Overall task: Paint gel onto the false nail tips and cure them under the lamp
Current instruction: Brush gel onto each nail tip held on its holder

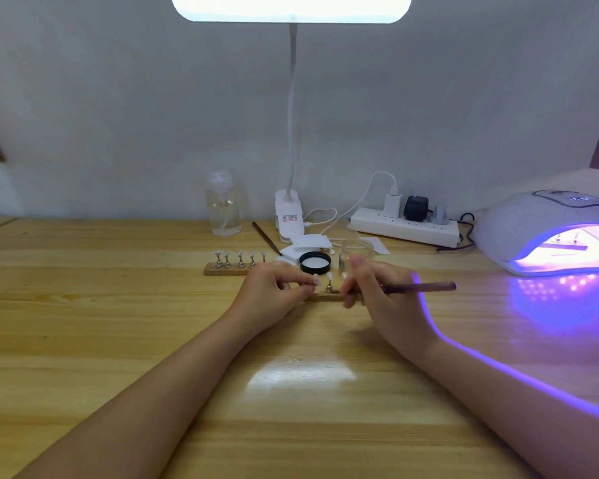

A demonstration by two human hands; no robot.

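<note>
Head view shows the nail tip (329, 276) on its holder strip (325, 296) mid-tabletop (118, 305), my left hand (270, 293) pinching a neighbouring stand while my right hand (381, 292) grips the brush (426, 288); a slipped stroke could flood gel over the tip's edge.

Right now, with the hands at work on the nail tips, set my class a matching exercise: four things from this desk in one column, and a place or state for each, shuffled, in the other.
Things
1. curing lamp
2. brush
3. clear bottle
4. far nail stand

Places or states
A. stands by the wall, left of the desk lamp clip
B. glows violet at the right edge of the desk
C. carries a row of tips, left of the black lid
D. held in the right hand

Pairs: 1-B, 2-D, 3-A, 4-C
</note>
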